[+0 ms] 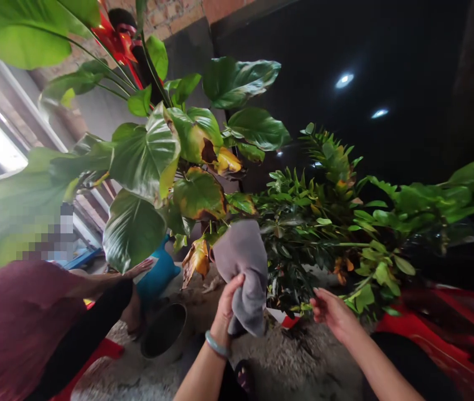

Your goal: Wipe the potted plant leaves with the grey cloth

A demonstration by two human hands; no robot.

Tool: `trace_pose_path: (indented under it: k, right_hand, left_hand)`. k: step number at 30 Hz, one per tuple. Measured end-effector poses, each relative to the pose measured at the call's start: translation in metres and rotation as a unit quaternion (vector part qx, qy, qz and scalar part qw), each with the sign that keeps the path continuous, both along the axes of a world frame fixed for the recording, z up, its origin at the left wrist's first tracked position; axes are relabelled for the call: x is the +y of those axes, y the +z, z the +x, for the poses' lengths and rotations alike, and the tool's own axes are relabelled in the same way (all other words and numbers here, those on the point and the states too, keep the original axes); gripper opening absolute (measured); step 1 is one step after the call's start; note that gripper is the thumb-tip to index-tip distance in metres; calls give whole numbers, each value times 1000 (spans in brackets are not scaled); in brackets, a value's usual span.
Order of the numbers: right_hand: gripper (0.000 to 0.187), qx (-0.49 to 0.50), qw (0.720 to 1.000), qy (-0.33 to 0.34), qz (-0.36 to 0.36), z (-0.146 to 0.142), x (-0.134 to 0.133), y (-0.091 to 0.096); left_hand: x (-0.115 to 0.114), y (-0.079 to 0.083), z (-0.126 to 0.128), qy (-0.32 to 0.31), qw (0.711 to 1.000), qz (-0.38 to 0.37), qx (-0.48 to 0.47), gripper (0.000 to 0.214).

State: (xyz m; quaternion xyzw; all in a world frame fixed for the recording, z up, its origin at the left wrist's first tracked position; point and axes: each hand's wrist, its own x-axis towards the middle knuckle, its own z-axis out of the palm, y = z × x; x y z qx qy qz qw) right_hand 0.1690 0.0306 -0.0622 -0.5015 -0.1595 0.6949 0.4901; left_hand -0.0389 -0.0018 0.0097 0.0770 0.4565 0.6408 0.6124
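Note:
My left hand [229,295], with a pale bangle at the wrist, is closed around a grey cloth [247,267]. The cloth bunches below the grip and spreads upward against the lower leaves of a large broad-leaved plant [145,156]. Some of those leaves, such as a yellow-edged leaf [200,194], are browned. To the right, my right hand [332,312] has its fingers curled and the tips together at the lower edge of a dense small-leaved plant [291,234]. Whatever lies between those fingertips is too small and dark to make out.
A person in a dark red top [19,323] sits at the left, one hand [140,268] reaching toward the leaves. A dark bucket [164,331] stands on the floor beside a blue object [159,278]. A glossy black panel [345,44] rises behind; red items [441,328] lie at right.

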Motion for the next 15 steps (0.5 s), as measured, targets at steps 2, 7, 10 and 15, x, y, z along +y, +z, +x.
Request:
trace_pose_path:
  k: [2, 7, 10, 15]
  right_hand:
    - [19, -9, 1000, -1, -11, 1, 0, -1]
    - [18, -9, 1000, -4, -5, 4, -1, -5]
    - [20, 4, 1000, 5, 20, 3, -2, -4]
    - [22, 8, 1000, 0, 20, -1, 0, -4]
  left_hand:
    - [-17, -29, 5, -83, 993, -77, 21, 14]
    - [-45, -42, 3, -170, 983, -26, 67, 8]
    - [-24, -3, -6, -101, 987, 73, 98, 8]
    - [12, 17, -7, -1, 992, 64, 109, 8]
